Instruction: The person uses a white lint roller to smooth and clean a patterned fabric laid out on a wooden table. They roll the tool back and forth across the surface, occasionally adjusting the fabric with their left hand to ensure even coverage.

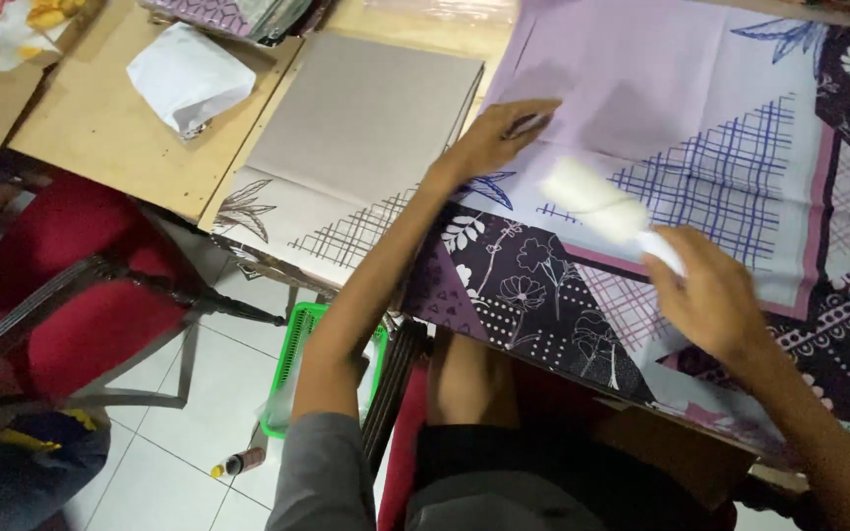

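Observation:
A large patterned cloth [700, 128], lilac with dark purple floral and blue hatched triangles, lies spread over the table. My left hand [494, 138] rests flat on its lilac part, fingers holding a thin pen-like object against it. My right hand [705, 295] grips the handle of a white roller [592, 202], blurred with motion, which lies on the cloth near the blue hatched triangle.
A grey board [366, 118] lies on the cloth's left part. A folded white paper [189, 74] sits on a wooden table at left. Below are a red chair [71, 285], a green basket [292, 364] and a small bottle [238, 462] on the tiled floor.

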